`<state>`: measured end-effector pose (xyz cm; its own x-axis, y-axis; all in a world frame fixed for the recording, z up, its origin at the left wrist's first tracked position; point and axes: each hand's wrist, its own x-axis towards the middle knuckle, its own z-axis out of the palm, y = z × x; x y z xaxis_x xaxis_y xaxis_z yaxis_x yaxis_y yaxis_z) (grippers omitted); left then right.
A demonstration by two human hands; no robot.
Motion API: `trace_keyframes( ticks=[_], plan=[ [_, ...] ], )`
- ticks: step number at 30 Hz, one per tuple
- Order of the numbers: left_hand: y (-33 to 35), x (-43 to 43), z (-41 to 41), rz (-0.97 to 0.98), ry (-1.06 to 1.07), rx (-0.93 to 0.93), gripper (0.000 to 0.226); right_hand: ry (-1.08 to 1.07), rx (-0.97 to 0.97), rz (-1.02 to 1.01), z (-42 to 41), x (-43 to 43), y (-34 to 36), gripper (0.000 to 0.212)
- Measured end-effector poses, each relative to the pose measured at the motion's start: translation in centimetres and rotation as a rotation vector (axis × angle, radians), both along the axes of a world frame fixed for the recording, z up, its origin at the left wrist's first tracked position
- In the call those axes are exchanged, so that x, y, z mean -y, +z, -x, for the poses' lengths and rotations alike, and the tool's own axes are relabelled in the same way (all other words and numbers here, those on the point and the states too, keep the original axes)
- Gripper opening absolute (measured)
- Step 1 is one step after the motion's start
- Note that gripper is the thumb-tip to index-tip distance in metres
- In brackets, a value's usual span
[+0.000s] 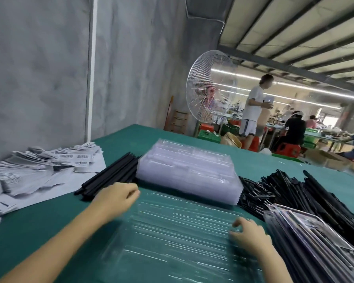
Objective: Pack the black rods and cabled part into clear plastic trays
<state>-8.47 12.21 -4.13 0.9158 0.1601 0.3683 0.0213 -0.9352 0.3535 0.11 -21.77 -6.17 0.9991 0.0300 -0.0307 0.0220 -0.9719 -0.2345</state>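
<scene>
An empty clear plastic tray (178, 231) lies flat on the green table in front of me. My left hand (116, 200) sits at its far left corner, fingers curled at the tray's edge, close to a bundle of black rods (112, 174). My right hand (250, 235) rests on the tray's right edge with fingers bent; the image is blurred, so the grip is unclear. Behind the tray stands a tall stack of clear trays (188, 170). A heap of black cabled parts (284, 193) lies to the right.
Packed trays (307, 237) lean in a pile at the near right. Printed paper sheets with barcodes (39, 172) cover the left of the table (39, 221). A grey wall runs on the left. Beyond the table's far edge are a large fan (208, 88) and people working.
</scene>
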Motion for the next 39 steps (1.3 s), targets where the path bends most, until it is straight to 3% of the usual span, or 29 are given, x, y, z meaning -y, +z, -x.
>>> trace_keyframes(
  ticks=[2,5,12,17,20,24,30,39],
  plan=[
    [-0.7,-3.2,-1.0,0.049,0.178,-0.007,0.028,0.005,-0.008,0.023,-0.2,-0.1,-0.2,0.031],
    [-2.7,-5.7,-2.0,0.067,0.273,0.037,0.028,0.003,0.003,0.037,-0.5,-0.6,-0.6,0.031],
    [-5.3,-5.6,-4.8,0.052,0.352,0.14,0.025,-0.022,0.05,-0.022,-0.2,-0.7,-1.4,0.031],
    [-4.3,-5.6,-7.1,-0.077,0.241,0.154,0.025,-0.028,0.06,-0.053,-0.6,0.0,-1.5,0.028],
    [-3.4,-5.4,-8.2,-0.185,0.2,0.026,0.026,-0.028,0.062,-0.076,-1.0,0.1,-1.1,0.025],
    [-3.0,-3.8,-8.9,-0.389,0.31,-0.241,0.036,-0.032,0.069,-0.085,-1.2,0.5,-1.3,0.025],
    [-2.2,-2.2,-9.4,-0.355,0.421,-0.462,0.026,-0.033,0.078,-0.085,-1.2,0.2,-1.5,0.026],
    [-2.9,-0.9,-8.8,-0.433,0.505,-0.436,0.037,-0.037,0.076,-0.092,-1.0,0.3,-1.5,0.029]
  ],
)
